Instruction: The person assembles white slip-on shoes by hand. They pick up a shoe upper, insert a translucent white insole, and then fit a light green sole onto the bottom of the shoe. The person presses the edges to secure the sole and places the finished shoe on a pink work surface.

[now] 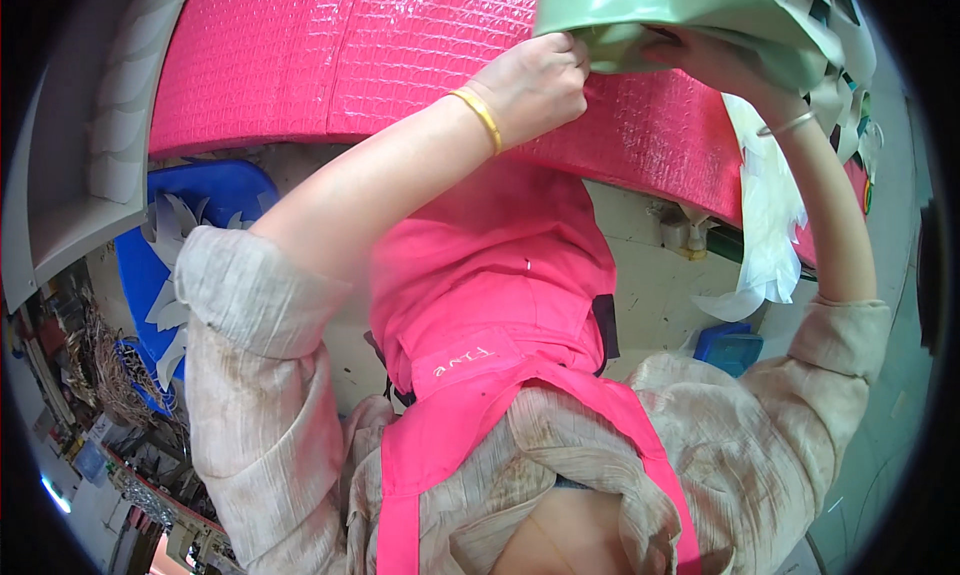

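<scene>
A glossy pale green sheet (690, 5), soft and curved like coated leather, hangs in folds over the far edge of the view. At its lower left edge my left hand (545, 87) is closed, fingers curled tight on the rim. My right hand (725, 67) reaches in beneath the right-hand fold, its fingers bent toward the left and closed at the sheet's inner edge. Part of that hand is hidden by the green material. A small dark spot shows by the right fingertips, too unclear to name.
A table under pink quilted plastic (420, 50) spans the front. White cut scraps (765, 215) hang over its right edge. A blue bin (140, 275) with white scraps stands at left, beside a grey shelf (85, 215). A small blue box (728, 349) sits low on the right.
</scene>
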### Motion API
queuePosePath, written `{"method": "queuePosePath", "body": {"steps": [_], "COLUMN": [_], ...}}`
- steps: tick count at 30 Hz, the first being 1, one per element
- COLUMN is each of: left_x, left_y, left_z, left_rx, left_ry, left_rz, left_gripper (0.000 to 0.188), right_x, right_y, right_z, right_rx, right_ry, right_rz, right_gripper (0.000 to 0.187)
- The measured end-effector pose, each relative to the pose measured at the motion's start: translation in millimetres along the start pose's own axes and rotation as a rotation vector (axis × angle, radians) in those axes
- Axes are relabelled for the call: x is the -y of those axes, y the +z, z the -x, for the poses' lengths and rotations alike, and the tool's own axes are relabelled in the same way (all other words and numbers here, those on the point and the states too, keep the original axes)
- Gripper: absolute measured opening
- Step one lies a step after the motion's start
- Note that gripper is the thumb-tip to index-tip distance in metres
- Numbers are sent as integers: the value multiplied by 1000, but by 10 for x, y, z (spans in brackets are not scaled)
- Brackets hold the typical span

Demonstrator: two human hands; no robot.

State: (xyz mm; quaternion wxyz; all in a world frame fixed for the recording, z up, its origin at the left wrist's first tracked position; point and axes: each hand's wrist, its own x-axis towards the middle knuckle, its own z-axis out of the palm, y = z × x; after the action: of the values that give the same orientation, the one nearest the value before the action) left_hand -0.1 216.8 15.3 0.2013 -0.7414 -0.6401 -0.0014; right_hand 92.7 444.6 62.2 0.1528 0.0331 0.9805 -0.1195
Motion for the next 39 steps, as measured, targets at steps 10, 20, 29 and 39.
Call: {"method": "queuePosePath", "body": {"steps": [10,20,29,39], "left_x": [-57,34,-6,-32], "left_y": [-293,-278,-293,-275], "left_z": [251,349,387,551], "left_rx": [101,45,48,-126], "left_ry": [-60,-43,-42,-251], "left_rz": [-8,85,59,204], "left_gripper": [8,5,7,21], "right_x": [629,660,690,810], "right_y": [-59,100,520,436], "right_z": [-228,-315,-429,-180], "right_rx": [165,139,104,-281], "right_ry": [-56,-168,225,-261], "right_rz": [-207,-552,-743,-820], "right_gripper": [47,48,35,27]}}
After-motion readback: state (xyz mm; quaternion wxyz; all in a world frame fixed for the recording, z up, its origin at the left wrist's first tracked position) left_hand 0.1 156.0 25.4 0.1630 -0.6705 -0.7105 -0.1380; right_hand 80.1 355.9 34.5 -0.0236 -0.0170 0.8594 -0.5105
